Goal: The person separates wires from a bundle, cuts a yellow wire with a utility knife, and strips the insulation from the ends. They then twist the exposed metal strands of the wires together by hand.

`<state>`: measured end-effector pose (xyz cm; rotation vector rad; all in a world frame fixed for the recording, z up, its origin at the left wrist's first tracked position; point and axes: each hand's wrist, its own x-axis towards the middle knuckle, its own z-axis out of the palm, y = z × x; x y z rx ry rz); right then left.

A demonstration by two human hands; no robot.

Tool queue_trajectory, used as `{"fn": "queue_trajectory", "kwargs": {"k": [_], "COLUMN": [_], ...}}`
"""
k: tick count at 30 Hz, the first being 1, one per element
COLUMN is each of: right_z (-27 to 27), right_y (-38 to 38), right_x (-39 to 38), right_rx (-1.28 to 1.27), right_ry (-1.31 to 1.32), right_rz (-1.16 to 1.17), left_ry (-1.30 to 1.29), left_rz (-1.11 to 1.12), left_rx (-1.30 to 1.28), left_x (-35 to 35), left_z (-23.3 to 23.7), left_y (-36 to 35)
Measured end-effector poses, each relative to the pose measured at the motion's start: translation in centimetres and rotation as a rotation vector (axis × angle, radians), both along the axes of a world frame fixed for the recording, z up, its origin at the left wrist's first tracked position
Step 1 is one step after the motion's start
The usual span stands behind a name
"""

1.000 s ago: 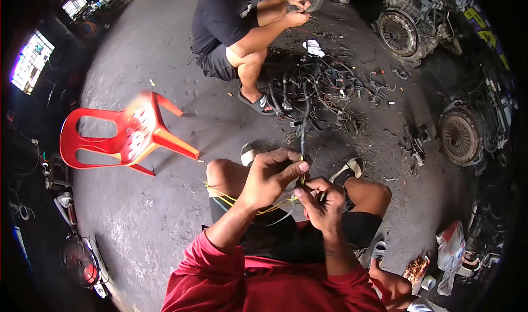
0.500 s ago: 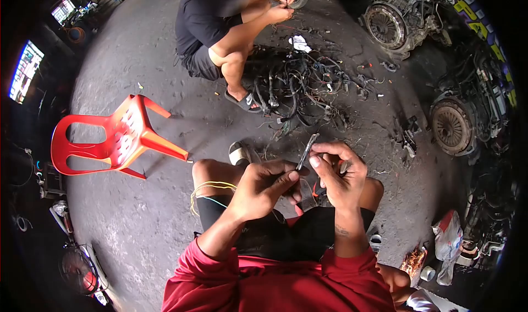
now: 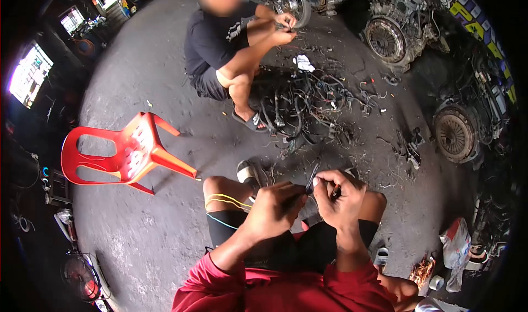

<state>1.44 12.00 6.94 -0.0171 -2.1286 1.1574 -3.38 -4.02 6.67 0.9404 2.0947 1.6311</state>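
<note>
1. Centrally, a thin dark strand (image 3: 313, 175) is being pinched at the fingertips of both hands, above the lap, its tip being pointed toward the far side.
2. On the left, the left hand (image 3: 273, 210) is being curled narrow around the strand's near end.
3. On the right, the right hand (image 3: 340, 200) is being bent, thumb and forefinger being closed on the strand; what is being enclosed by its other fingers cannot be told.
4. Yellow wires (image 3: 228, 198) and a blue-green wire (image 3: 221, 221) are being draped over the left leg, their right ends being hidden by the left hand.
5. Farther off, tangled dark wiring (image 3: 300, 100) is being supported by the floor (image 3: 154, 246).
6. Beyond its left side, a crouching co-worker's hands (image 3: 285, 30) are being held close together.
7. At the left, a red chair (image 3: 140, 141) is being lit brightly.
</note>
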Motion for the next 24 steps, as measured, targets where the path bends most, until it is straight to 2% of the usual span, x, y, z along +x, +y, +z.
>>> {"fn": "queue_trajectory", "kwargs": {"k": [2,4,5,7,8,10,14,18,24], "right_z": [0.1,0.2,0.3,-0.1,-0.4,-0.7,-0.8,-0.7,-0.9], "right_y": [-0.1,-0.2,-0.2,-0.4,-0.3,-0.2,0.3,0.9,1.2], "right_x": [-0.1,-0.4,-0.5,-0.4,-0.6,-1.2,-1.4,-1.4,-1.5], "right_rx": [0.054,0.081,0.107,0.125,0.141,0.159,0.198,0.196,0.243], "right_ry": [0.021,0.040,0.053,0.063,0.074,0.096,0.127,0.146,0.166], "right_rz": [-0.007,-0.010,-0.012,-0.022,-0.024,-0.033,-0.054,-0.043,-0.043], "left_ry": [0.011,-0.229,-0.229,-0.399,-0.391,-0.160,-0.443,-0.478,-0.507], "left_rz": [0.023,-0.010,-0.011,0.158,0.152,0.206,0.170,0.129,0.143], "left_rx": [-0.022,-0.058,-0.059,0.137,0.136,0.140,0.256,0.165,0.182], "left_x": [0.2,0.2,0.4,1.0,1.0,0.9,1.0,0.6,0.7], "left_z": [0.7,1.0,0.9,0.3,-0.4,-1.4,-0.2,0.2,0.4], "left_y": [0.0,0.0,0.2,0.7,1.0,1.3,1.5,1.2,1.3]}}
